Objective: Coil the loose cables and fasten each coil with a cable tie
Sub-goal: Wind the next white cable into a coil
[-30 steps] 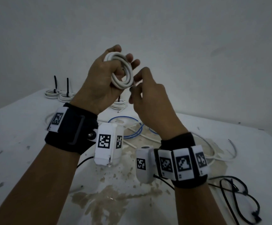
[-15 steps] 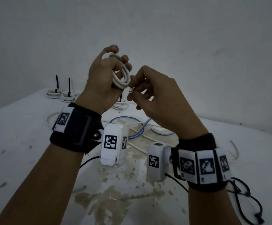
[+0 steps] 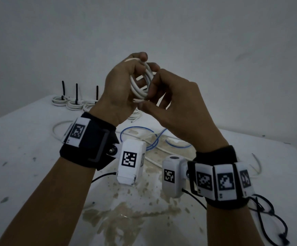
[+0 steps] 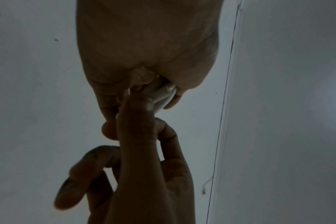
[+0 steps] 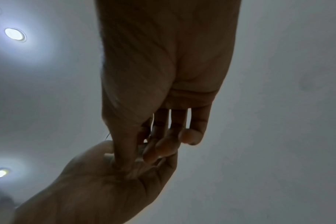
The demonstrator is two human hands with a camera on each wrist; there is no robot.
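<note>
My left hand [image 3: 126, 80] is raised above the table, fingers curled round a small coil of white cable [image 3: 140, 82]. The coil's cut end [image 3: 135, 100] sticks out leftward at the bottom. My right hand [image 3: 161, 96] meets the coil from the right and pinches the cable near that end between thumb and forefinger. In the left wrist view the white coil [image 4: 163, 94] shows between my left fingers, with the right hand [image 4: 140, 136] coming up from below. The right wrist view hides the cable between both hands.
Three tied white coils [image 3: 73, 103] with upright black cable ties [image 3: 76, 93] stand at the table's far left. A loose blue cable [image 3: 138, 132], loose white cables [image 3: 59, 125] and a black cable [image 3: 272, 221] at the right lie on the stained white table [image 3: 28, 166].
Both hands have come closer to the camera and together. The right hand went from hovering beside the coil to pinching the cable's end at the coil's bottom.
</note>
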